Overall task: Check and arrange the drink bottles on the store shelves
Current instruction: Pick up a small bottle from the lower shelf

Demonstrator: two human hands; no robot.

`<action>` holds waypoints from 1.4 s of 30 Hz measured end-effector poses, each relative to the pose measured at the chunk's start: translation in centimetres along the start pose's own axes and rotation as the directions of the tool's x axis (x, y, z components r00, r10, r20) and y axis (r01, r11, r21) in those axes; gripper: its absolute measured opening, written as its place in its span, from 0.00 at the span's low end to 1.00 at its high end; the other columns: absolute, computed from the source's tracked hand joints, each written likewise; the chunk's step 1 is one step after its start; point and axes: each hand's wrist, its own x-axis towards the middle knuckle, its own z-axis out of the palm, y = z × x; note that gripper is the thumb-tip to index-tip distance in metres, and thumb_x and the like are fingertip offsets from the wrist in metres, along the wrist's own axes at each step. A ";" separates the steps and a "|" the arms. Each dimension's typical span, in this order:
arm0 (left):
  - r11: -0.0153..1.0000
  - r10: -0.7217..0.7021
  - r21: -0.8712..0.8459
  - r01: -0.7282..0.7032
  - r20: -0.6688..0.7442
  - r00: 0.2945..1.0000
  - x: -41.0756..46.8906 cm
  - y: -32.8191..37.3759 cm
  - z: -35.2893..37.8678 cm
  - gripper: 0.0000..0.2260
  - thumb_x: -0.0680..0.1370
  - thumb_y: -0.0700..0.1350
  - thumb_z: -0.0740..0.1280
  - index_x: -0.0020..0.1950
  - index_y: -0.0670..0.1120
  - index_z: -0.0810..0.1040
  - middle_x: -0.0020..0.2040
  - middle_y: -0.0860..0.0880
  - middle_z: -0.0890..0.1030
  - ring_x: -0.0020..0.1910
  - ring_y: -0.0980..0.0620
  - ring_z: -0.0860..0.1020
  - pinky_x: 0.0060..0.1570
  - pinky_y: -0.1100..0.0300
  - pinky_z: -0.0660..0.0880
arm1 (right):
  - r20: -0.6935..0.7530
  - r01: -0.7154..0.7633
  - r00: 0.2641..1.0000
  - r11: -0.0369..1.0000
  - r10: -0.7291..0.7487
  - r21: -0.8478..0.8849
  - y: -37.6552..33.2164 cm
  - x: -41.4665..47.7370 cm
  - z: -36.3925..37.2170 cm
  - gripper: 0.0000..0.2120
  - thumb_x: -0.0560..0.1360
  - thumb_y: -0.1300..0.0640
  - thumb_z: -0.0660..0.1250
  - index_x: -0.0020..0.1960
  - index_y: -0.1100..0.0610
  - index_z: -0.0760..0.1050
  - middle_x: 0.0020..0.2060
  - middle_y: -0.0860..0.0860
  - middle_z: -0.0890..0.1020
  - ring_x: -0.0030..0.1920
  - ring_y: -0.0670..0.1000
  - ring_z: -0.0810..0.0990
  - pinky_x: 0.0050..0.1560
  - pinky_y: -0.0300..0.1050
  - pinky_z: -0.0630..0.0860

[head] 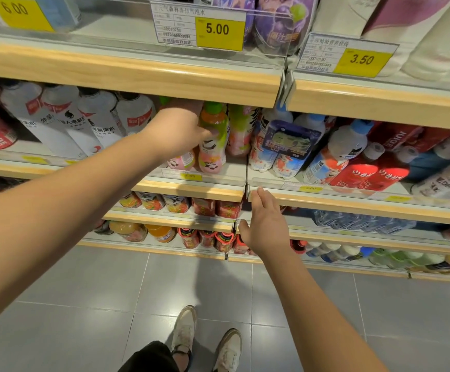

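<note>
At mid-shelf my left grip (181,130) wraps the panda bottle (214,130), right grip (261,224) slack, empty near the shelf edge (191,190); arranging step, next probably squaring it into line.

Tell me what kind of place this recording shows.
Most likely a shop's drinks aisle: tiered shelves, rows of bottles and yellow price tags along the rails.

Down below, grey floor tiles (84,304), a pair of white shoes (182,334) planted on them, dark trouser leg (151,358) at the bottom edge. Up top, yellow price tags: 6.00 (14,8), 5.00 (220,29), 3.50 (362,59).
</note>
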 end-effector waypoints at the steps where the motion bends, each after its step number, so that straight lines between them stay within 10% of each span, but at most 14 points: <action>1: 1.000 0.011 0.023 -0.011 0.006 1.000 0.0 0.1 0.0 0.21 0.80 0.60 0.62 0.42 0.42 0.70 0.28 0.46 0.71 0.25 0.48 0.68 0.26 0.57 0.63 | -0.002 -0.001 1.000 1.000 0.001 -0.003 -0.1 0.0 0.0 0.38 0.81 0.48 0.63 0.83 0.57 0.48 0.83 0.51 0.50 0.83 0.53 0.47 0.79 0.52 0.60; 10: 0.996 0.012 0.084 -0.010 -0.022 1.000 -0.1 0.4 -0.1 0.24 0.82 0.60 0.60 0.31 0.48 0.61 0.23 0.49 0.64 0.21 0.49 0.65 0.25 0.59 0.62 | -0.003 -0.015 1.000 1.000 0.015 -0.009 -0.4 -0.1 0.0 0.38 0.81 0.48 0.63 0.83 0.57 0.48 0.83 0.52 0.51 0.83 0.53 0.47 0.80 0.52 0.60; 27: 0.986 0.140 0.104 -0.129 -0.108 0.984 -1.7 0.6 -0.6 0.18 0.81 0.54 0.64 0.60 0.40 0.72 0.31 0.50 0.69 0.28 0.50 0.68 0.26 0.57 0.59 | -0.010 -0.011 1.000 0.999 0.011 0.051 -0.2 0.3 -0.4 0.35 0.81 0.45 0.66 0.82 0.55 0.55 0.82 0.50 0.55 0.82 0.52 0.50 0.78 0.51 0.63; 34: 0.962 0.270 0.026 -0.271 -0.189 0.944 -8.2 -1.0 -0.3 0.28 0.78 0.51 0.70 0.74 0.45 0.65 0.63 0.44 0.71 0.63 0.43 0.71 0.50 0.49 0.76 | 0.088 0.026 0.995 0.994 -0.035 0.102 -0.1 -0.6 -3.3 0.38 0.79 0.40 0.67 0.81 0.56 0.58 0.79 0.53 0.63 0.78 0.54 0.63 0.75 0.53 0.66; 42: 0.998 0.060 0.027 -0.059 -0.037 0.998 -14.4 -4.6 0.6 0.30 0.77 0.57 0.69 0.75 0.49 0.64 0.71 0.48 0.66 0.71 0.47 0.66 0.66 0.52 0.71 | 0.026 0.304 0.951 0.947 -0.308 0.107 -5.7 -3.3 -6.7 0.33 0.80 0.40 0.65 0.80 0.51 0.61 0.75 0.51 0.68 0.74 0.53 0.67 0.74 0.52 0.67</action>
